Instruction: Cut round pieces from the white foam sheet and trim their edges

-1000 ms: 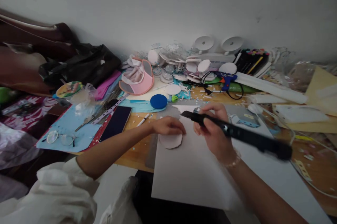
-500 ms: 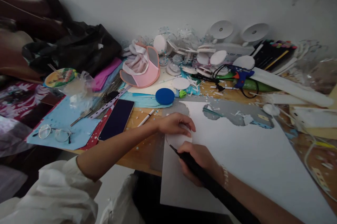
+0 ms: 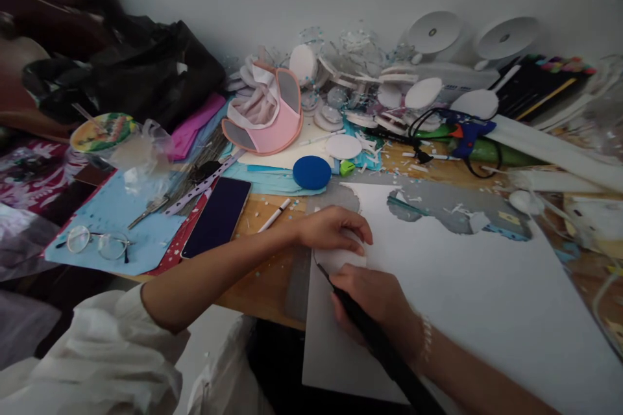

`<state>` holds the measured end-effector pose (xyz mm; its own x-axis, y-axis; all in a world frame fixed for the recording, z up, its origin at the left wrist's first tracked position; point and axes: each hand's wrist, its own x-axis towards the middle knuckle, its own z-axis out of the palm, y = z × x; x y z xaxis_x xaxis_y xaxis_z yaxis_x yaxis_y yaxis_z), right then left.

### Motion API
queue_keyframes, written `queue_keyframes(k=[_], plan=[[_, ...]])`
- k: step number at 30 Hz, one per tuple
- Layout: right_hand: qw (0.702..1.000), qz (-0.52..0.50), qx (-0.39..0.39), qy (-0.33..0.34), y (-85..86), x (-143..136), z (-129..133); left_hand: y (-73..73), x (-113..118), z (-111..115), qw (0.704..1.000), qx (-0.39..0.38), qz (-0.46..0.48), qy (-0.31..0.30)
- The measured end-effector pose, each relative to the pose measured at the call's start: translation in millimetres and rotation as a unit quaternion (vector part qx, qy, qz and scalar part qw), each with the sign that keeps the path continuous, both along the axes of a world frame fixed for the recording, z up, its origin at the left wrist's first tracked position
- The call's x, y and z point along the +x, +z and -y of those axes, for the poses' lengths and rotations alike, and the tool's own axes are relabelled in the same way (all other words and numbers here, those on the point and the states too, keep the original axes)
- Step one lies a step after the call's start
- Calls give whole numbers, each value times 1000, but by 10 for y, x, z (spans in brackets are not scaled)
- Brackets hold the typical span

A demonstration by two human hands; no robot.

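Observation:
My right hand [image 3: 372, 301] is closed around a black pen-shaped cutter [image 3: 363, 321] with a thin tip. The tip touches a large white foam board [image 3: 452, 298] near its left edge, where a thin curved line shows. Just beyond the tip, my left hand [image 3: 335, 230] presses a small white piece [image 3: 341, 260] against the board with bent fingers. That piece is mostly covered by both hands, so its full outline is hidden. Scalloped, rounded bites run along the board's far edge.
A blue disc [image 3: 311, 172] and a pink visor cap [image 3: 272, 123] lie behind the board. Left are a phone [image 3: 217, 217], a white pen [image 3: 274, 215], glasses [image 3: 100, 243] and scissors [image 3: 148, 212]. White discs [image 3: 423, 93] pile up by the wall; a cable [image 3: 601, 298] runs at right.
The cutter's tip has moved slightly farther along the curve beside the small white piece. My left hand stays pressed there. The whole view has shifted a little.

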<state>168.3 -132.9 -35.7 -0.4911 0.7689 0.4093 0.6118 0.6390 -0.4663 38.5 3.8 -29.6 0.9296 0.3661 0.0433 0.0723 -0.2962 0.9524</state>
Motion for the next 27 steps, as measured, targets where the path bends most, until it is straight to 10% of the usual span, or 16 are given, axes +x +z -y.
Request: queue_keyframes(k=[27], plan=[[989, 59, 61, 125, 97, 113, -34, 36, -45, 4, 997, 76, 16, -12]])
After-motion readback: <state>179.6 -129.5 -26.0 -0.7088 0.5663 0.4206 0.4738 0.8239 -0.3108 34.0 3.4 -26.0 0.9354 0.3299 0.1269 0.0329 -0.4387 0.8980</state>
